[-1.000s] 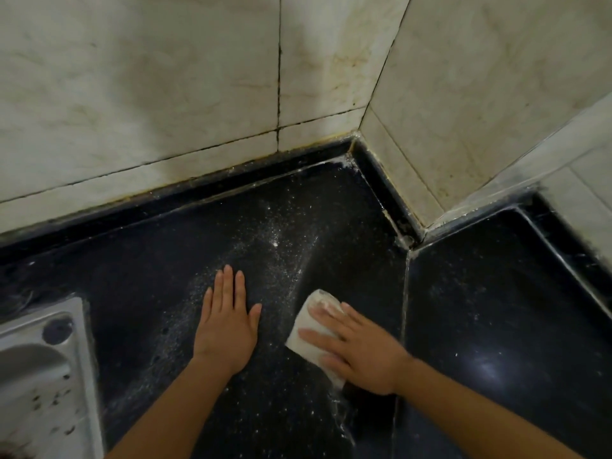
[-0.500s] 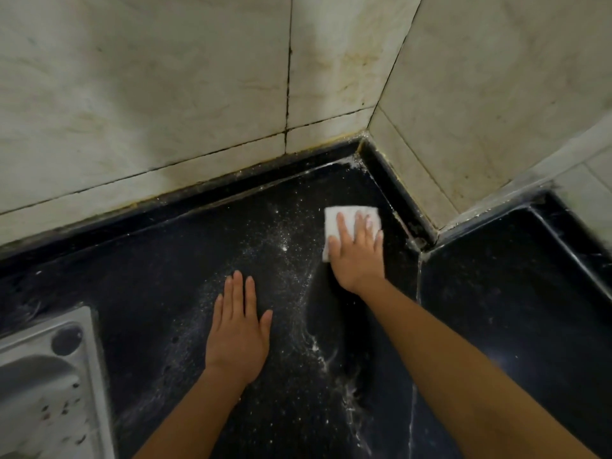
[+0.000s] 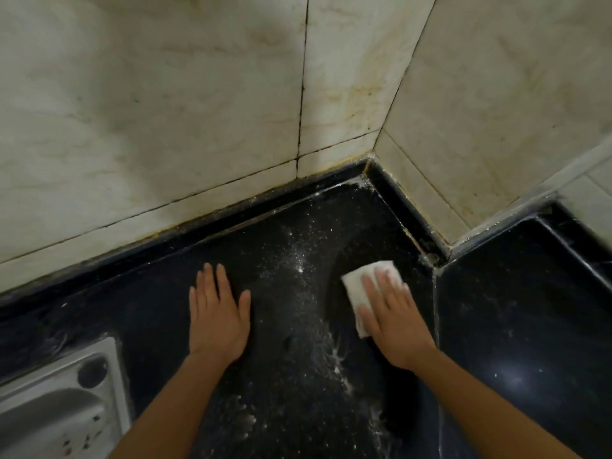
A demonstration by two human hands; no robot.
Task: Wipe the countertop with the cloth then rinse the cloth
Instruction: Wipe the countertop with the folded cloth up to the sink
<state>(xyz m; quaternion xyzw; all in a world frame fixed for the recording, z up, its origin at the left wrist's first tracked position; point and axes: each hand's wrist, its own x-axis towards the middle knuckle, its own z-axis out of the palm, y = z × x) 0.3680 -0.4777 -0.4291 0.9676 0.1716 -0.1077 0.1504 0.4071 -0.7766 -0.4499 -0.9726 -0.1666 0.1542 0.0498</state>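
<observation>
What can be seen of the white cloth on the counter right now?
The cloth is white, small and soft-looking, folded into a rough rectangle. It lies flat on the black countertop, to the right of a band of white powder and short of the wall corner. The right hand presses on it with straight fingers, covering its near right part; its far and left edges show. Nothing else touches it.

Tabletop [image 3: 159, 319]: black glossy stone, as I see it. On it:
- white powder [image 3: 299, 260], scattered mid-surface, streaked nearer me
- white cloth [image 3: 359, 286], folded flat, right of the powder
- right hand [image 3: 394, 323], flat on the cloth
- left hand [image 3: 217, 321], flat on bare stone, left of the powder
- steel sink [image 3: 56, 405], inset lower left
</observation>
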